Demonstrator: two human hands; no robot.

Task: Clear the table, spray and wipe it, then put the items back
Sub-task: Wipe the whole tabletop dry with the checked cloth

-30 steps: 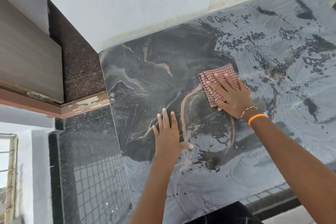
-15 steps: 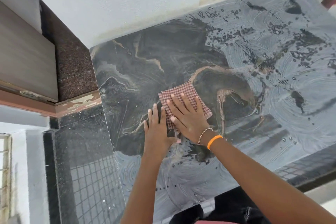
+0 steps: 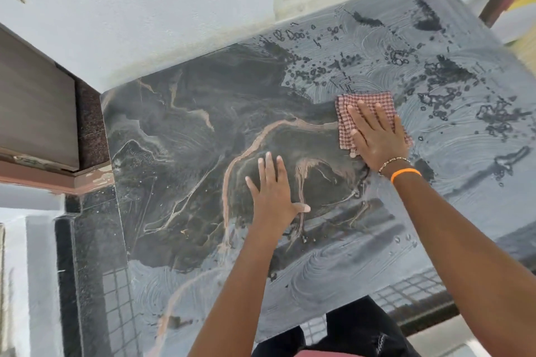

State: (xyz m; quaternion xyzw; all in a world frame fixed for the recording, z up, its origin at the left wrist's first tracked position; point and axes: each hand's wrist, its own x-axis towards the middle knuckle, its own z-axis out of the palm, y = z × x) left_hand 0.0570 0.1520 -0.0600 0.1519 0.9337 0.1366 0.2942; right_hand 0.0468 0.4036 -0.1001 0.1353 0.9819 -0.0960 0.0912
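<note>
Worktop (image 3: 179, 130), dark marble with tan veins, fills the head view; its left half is wiped dark, while pale swirled film and dark droplets cover the 1 to 4 o'clock side and the near edge. A red-checked cloth (image 3: 352, 109) lies flat on it at about 2 o'clock from centre, on the border of the film. The right hand (image 3: 377, 136) presses the cloth, fingers (image 3: 361, 113) straight and spread, released rather than grasping. The left hand (image 3: 274, 191) rests flat on the bare worktop near centre, fingers released. An orange band (image 3: 405, 174) circles the right wrist.
</note>
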